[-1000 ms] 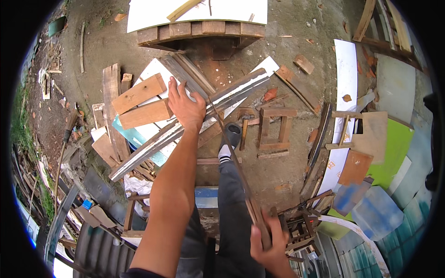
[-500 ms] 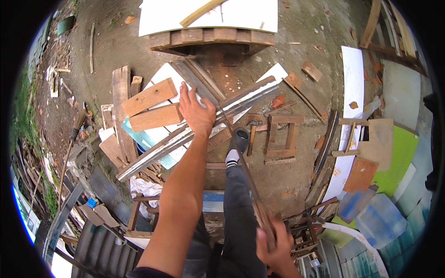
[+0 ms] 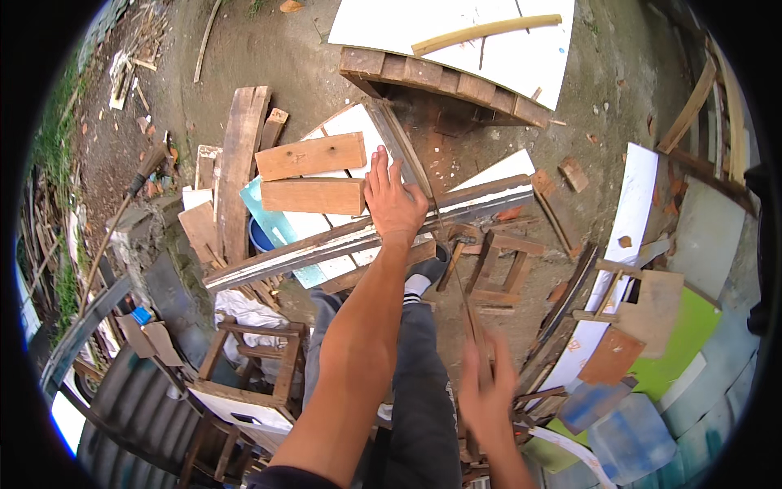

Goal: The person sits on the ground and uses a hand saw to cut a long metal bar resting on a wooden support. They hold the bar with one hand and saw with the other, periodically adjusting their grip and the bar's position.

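Note:
A long wooden beam (image 3: pixel 309 249) with peeling white paint lies slantwise across the work pile. My left hand (image 3: pixel 397 198) rests on it, its fingers stretched out and lying toward the planks beyond. Lower right, my right hand (image 3: pixel 489 383), blurred by motion, is closed round the handle of a handsaw (image 3: pixel 461 285). The narrow blade, seen nearly edge-on, runs up from that hand and crosses the beam just right of my left hand. Two short brown planks (image 3: pixel 313 196) lie left of my left hand on a white board.
A slatted wooden stand (image 3: pixel 440 75) with a white top is at the far side. Near my foot lie a hammer (image 3: pixel 450 267) and a small wooden frame (image 3: pixel 507 269). Several boards (image 3: pixel 661 314) lean at the right; a wooden stool (image 3: pixel 248 367) is at lower left.
The view has shifted, so the scene sits differently. My right hand has moved up toward the beam with the saw, and less blade shows on the near side. My left hand stays on the beam.

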`<state>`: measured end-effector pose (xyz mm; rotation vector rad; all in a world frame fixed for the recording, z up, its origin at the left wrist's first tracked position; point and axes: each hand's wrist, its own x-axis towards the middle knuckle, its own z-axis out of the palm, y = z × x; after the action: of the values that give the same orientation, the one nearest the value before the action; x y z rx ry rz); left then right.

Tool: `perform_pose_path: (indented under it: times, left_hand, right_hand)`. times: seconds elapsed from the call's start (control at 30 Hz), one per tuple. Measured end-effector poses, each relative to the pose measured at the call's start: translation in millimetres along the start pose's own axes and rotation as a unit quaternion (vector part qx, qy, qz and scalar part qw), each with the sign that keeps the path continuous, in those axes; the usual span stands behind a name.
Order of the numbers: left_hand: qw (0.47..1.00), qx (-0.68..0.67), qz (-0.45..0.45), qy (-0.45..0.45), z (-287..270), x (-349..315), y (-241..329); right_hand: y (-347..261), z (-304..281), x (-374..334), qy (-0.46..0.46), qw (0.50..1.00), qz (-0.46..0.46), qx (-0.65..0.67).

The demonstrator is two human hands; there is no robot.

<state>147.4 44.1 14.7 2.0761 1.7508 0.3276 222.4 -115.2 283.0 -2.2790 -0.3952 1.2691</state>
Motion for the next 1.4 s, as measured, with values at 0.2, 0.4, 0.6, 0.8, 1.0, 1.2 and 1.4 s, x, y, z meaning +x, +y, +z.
perform_pose_path:
  times: [0.2, 0.4, 0.6, 0.8, 1.0, 1.2, 1.4]
  left_hand:
    - [1.000, -0.018, -0.006, -0.005, 2, -1, -3]
    - [1.000, -0.010, -0.012, -0.004, 1, -3, -3]
    - [1.000, -0.003, 0.005, 0.023, 3, 1, -2]
    - [1.000, -0.008, -0.008, -0.003, 3, 0, -1]
    - [1.000, -0.004, -0.004, -0.002, 1, 1, -1]
    - [1.000, -0.003, 0.019, 0.016, 2, -1, -1]
    - [1.000, -0.012, 0.023, 0.009, 3, 0, -1]
  right_hand:
    - [-3, 12, 13, 0.007, 0.999, -0.001, -0.041]
    - [8, 87, 139, 0.084, 0.976, -0.193, -0.058]
    - [16, -38, -65, 0.019, 0.992, -0.108, -0.068]
    - [35, 75, 111, 0.040, 0.988, -0.131, 0.070]
    - [44, 61, 85, 0.055, 0.983, -0.173, 0.042]
    - [27, -27, -52, 0.021, 0.995, -0.098, -0.017]
    - [62, 89, 123, 0.040, 0.988, -0.133, 0.072]
